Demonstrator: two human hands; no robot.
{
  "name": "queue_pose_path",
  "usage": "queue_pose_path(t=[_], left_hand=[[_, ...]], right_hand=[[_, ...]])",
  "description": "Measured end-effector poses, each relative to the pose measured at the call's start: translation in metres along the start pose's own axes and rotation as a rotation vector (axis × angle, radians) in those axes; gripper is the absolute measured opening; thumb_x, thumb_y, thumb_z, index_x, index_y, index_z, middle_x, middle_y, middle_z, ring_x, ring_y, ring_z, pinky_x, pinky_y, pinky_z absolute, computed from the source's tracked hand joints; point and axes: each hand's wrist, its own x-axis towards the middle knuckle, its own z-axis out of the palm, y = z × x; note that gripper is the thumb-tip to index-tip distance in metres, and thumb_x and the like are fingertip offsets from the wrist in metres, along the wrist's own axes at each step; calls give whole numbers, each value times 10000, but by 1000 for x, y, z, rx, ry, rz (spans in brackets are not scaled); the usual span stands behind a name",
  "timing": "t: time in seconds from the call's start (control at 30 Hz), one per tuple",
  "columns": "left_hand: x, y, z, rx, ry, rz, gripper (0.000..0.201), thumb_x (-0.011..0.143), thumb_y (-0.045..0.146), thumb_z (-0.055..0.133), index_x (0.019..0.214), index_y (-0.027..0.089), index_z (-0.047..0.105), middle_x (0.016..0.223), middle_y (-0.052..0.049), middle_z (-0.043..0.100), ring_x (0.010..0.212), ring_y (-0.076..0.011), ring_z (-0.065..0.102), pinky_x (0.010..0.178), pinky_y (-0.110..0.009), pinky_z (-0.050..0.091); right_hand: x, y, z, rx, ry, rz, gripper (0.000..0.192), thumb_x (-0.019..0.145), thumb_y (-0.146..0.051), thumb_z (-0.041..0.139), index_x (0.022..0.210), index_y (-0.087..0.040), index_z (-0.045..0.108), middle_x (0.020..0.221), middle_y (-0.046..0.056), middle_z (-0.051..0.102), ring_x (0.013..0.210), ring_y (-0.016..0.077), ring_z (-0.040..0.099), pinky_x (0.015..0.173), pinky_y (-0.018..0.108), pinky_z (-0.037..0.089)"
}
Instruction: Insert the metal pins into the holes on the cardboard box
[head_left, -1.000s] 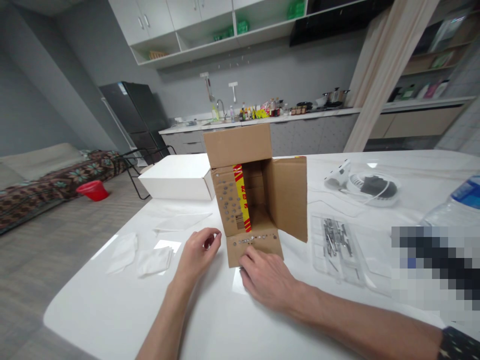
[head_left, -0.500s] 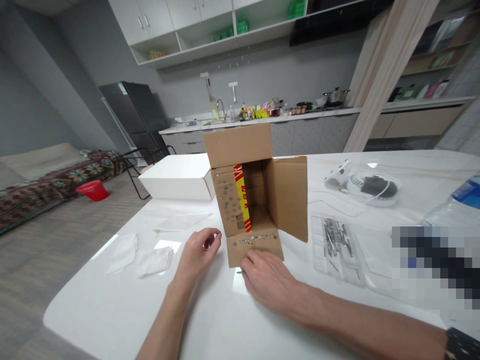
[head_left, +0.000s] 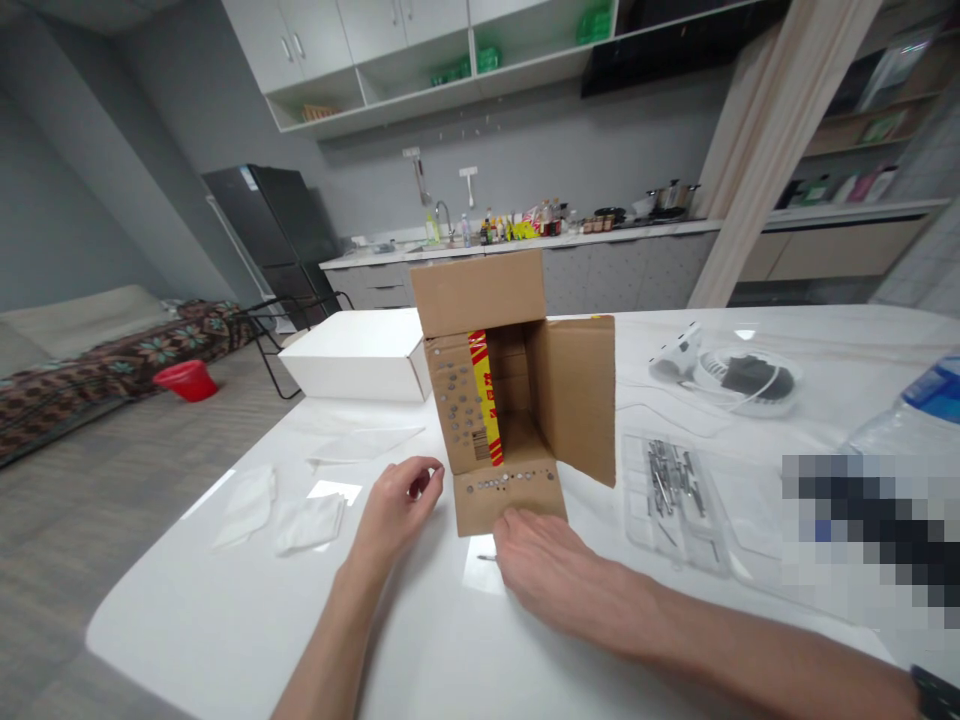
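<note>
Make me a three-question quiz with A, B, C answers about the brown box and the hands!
1. Where is the right hand?
A. inside the white box
B. at the front flap of the cardboard box
C. on the water bottle

2. What colour is the tape strip on the cardboard box?
A. yellow and red
B. blue
C. green

3. How are the cardboard box's flaps?
A. taped shut
B. folded open
C. torn off

Answers: 1 B, its fingers lie against the low flap on the table. 2 A, the strip is yellow with red edging. 3 B, flaps stick out at top, right and bottom, showing the inside.
</note>
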Motion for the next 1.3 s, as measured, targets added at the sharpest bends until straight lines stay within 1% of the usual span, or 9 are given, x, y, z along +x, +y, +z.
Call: queue_pose_path(t=[0.13, 0.23, 0.37, 0.5, 0.6, 0.77, 0.83, 1.07, 1.3], left_hand=[[0, -2, 1, 12, -4, -11, 178, 893, 321, 519, 862, 206, 651, 705, -1, 653, 611, -130, 542, 615, -258, 437], [0, -2, 2, 16, -15, -11, 180, 891, 324, 521, 861, 204, 651, 696, 1, 649, 606, -130, 541, 609, -255, 437], [0, -2, 1, 20, -25, -18, 179, 893, 323, 520, 862, 204, 649, 706, 0, 654, 610, -131, 545, 607, -253, 438], [-1, -3, 1, 20, -26, -18, 189, 899, 332, 516, 868, 203, 651, 709, -5, 654, 617, -133, 546, 608, -254, 440], [-1, -4, 2, 19, -17, -15, 199, 900, 336, 511, 863, 204, 654, 695, -5, 647, 611, -133, 544, 608, -255, 439], [-1, -3, 1, 28, -20, -4, 200, 905, 333, 502, 861, 206, 651, 704, -5, 653, 617, -133, 547, 633, -266, 442], [-1, -3, 1, 34, -22, -7, 200, 905, 332, 501, 856, 206, 649, 696, -3, 649, 617, -135, 547, 640, -270, 440], [0, -2, 1, 28, -12, -27, 187, 896, 329, 512, 860, 206, 649, 716, -1, 662, 628, -138, 552, 643, -269, 440], [-1, -4, 1, 35, -11, -19, 188, 895, 329, 513, 859, 208, 653, 708, -1, 659, 626, -139, 562, 650, -270, 447]], right_hand=[[-8, -4, -6, -80, 62, -82, 241, 783, 54, 431, 905, -97, 574, 867, 129, 598, 796, 237, 564, 696, 353, 461], [-11, -6, -7, -67, 113, -66, 304, 764, 84, 398, 956, -79, 569, 914, 142, 602, 842, 242, 569, 765, 371, 469], [-10, -5, -5, -90, 153, -74, 362, 744, 80, 436, 1060, -41, 567, 1006, 177, 618, 965, 265, 572, 853, 383, 458], [-6, -2, 2, -99, 140, -65, 300, 738, 47, 508, 1005, -60, 593, 946, 171, 630, 945, 274, 584, 831, 378, 456], [-1, 1, 6, -115, 87, -34, 256, 713, 25, 545, 937, -76, 618, 913, 169, 637, 899, 275, 602, 803, 380, 461], [8, 1, -6, -53, -99, 42, 189, 706, -33, 548, 850, -84, 659, 830, 157, 660, 753, 249, 628, 649, 334, 469], [9, 0, -11, -24, -126, 66, 180, 702, -59, 554, 839, -91, 666, 820, 149, 673, 734, 240, 635, 620, 315, 460], [11, 2, -8, 26, 27, 27, 151, 737, -92, 524, 834, -114, 638, 797, 123, 678, 725, 226, 633, 631, 303, 438], [14, 1, -4, 135, 76, -22, 141, 841, -106, 472, 899, -158, 590, 807, 68, 674, 725, 196, 614, 665, 291, 416]])
